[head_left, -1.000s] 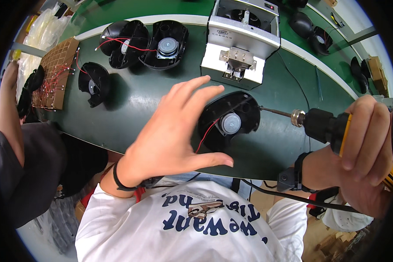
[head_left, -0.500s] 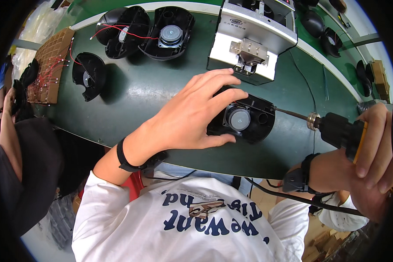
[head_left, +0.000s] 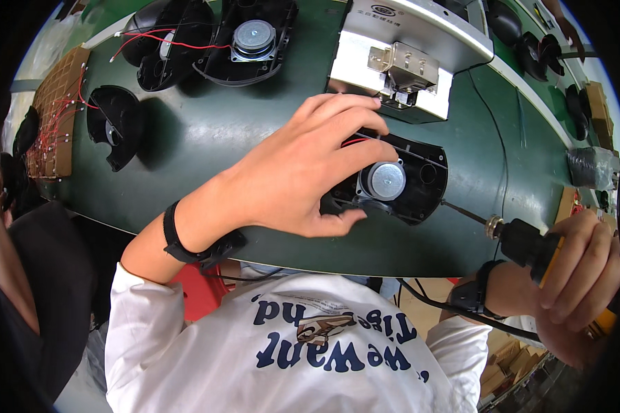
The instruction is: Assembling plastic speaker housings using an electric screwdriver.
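Head view shows us our left hand (head_left: 293, 175) spread wide over a black speaker shell (head_left: 399, 182) on the green desk (head_left: 207, 138). Our fingers (head_left: 351, 124) lie on its top edge and our thumb hooks under its near edge, so we pin it flat. It sits close to the middle of the desk, just at six o'clock from the grey metal machine (head_left: 399, 62).

Our right hand (head_left: 578, 265) is wrapped tight around a power screwdriver (head_left: 530, 244) at four o'clock from the shell. Its thin bit points toward ten o'clock, at the right end of the shell. The tip looks close to the shell, but we cannot tell if it touches.

We judge the work on this shell as just getting going. The round silver speaker (head_left: 386, 180) sits inside with a red wire (head_left: 355, 141) by it. We cannot see any screws, so we cannot tell how many are in.

The shell is an oval. Its long line runs from nine to three o'clock, and its open side faces up.

More black shells (head_left: 207, 38) wait at eleven o'clock.
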The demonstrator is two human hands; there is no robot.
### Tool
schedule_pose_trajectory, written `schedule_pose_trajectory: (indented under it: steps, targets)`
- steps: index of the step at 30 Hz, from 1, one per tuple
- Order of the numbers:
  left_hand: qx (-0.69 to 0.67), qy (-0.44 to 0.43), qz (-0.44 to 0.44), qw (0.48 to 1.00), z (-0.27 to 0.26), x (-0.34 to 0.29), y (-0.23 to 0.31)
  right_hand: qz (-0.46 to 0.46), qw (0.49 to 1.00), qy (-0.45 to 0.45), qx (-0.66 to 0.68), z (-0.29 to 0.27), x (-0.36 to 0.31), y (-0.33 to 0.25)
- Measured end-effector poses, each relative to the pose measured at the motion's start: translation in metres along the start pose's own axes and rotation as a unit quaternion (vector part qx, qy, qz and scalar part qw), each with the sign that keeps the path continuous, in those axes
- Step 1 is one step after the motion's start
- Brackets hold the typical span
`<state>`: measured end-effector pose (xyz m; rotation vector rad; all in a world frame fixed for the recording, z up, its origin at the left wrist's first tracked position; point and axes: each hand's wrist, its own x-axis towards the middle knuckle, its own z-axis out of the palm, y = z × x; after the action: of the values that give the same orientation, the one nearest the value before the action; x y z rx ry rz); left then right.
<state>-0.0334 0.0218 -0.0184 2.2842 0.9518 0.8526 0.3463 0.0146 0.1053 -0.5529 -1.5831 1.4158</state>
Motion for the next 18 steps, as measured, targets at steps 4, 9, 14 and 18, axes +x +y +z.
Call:
schedule_pose_trajectory:
  steps: [4, 9, 14, 18]
  targets:
    - [0.031, 0.024, -0.037, 0.999, 0.004, 0.006, 0.017, 0.016, 1.0, 0.021, -0.006, 0.038, 0.02, 0.014]
    - [0.074, 0.029, -0.074, 0.994, 0.009, 0.012, 0.033, -0.011, 0.999, 0.02, 0.022, 0.009, 0.0, 0.018]
    - [0.088, 0.033, -0.085, 0.992, 0.014, 0.015, 0.032, -0.105, 0.99, -0.037, 0.088, -0.002, 0.002, 0.04]
    - [0.092, 0.023, -0.084, 0.992, 0.015, 0.017, 0.034, -0.112, 0.986, -0.093, 0.08, -0.007, 0.025, 0.05]
